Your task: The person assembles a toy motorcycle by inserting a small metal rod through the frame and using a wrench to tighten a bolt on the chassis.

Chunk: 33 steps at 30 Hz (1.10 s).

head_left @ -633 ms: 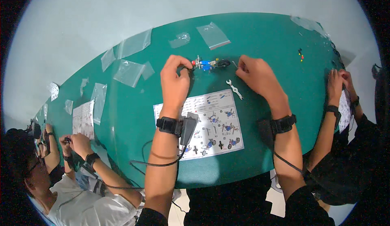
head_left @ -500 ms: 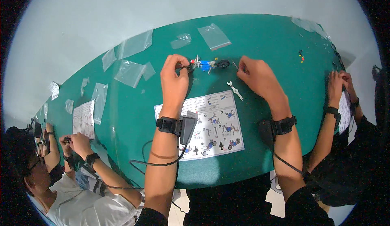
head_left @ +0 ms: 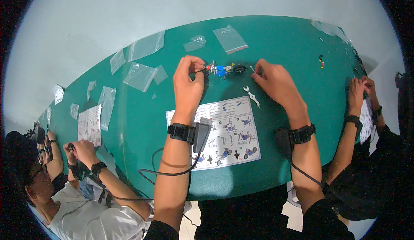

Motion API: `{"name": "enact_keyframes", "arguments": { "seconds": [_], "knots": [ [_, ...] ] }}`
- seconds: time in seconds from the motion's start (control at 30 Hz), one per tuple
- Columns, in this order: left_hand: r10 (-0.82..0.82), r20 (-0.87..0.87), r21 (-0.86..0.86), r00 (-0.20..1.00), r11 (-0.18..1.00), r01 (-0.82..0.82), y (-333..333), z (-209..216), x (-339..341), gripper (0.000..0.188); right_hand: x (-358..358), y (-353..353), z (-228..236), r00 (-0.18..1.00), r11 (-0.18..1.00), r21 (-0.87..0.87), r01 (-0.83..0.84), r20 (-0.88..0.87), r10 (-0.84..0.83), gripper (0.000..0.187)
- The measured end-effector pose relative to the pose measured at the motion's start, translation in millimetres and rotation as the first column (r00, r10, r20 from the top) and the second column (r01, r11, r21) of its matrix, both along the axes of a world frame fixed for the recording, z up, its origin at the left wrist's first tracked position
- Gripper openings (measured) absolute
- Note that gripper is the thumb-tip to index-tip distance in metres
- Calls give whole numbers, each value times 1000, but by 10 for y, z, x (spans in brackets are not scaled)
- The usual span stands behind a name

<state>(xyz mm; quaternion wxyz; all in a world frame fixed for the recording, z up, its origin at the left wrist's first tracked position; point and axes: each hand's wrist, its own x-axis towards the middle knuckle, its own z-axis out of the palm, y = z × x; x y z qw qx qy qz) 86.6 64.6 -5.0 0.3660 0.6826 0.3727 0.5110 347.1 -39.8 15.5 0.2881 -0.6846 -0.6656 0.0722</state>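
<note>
A small toy motorcycle, blue with silver and red parts, is held just over or on the green table. My left hand pinches its front end, and the fingers hide most of the front wheel. The black rear wheel points toward my right hand. Between the closed fingertips of my right hand is a thin metal rod, its tip a short gap from the rear wheel; its far end is hidden. A flat silver wrench lies just below, touched by neither hand.
A printed instruction sheet lies between my forearms. Clear plastic bags are scattered at the left and back, another bag behind the motorcycle. Tiny coloured parts lie at right. People work on both sides; a cable crosses my left forearm.
The motorcycle has rolled slightly in my left hand, showing more of its top. My right hand keeps the metal rod near the rear wheel. The whole view has shifted a little.
</note>
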Motion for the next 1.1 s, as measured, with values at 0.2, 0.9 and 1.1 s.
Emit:
{"name": "enact_keyframes", "arguments": {
  "seconds": [0.2, 0.9, 1.1],
  "knots": [
    [8, -29, -21, 1000, 1000, -9, -29, 25, -1, 31, 11, 2, -28, 1000, 1000, 19, 6, -8, -6, 21],
    [27, -73, 70, 997, 997, -21, -60, 71, 17, 27, -411, -157, 499, 977, 884, 462, -71, 210, -31, 13],
    [8, -54, 88, 999, 996, -3, -13, 5, 31, 27, -1060, -1002, 874, 975, 687, 709, -157, 2, 221, 26]
  ]
}}
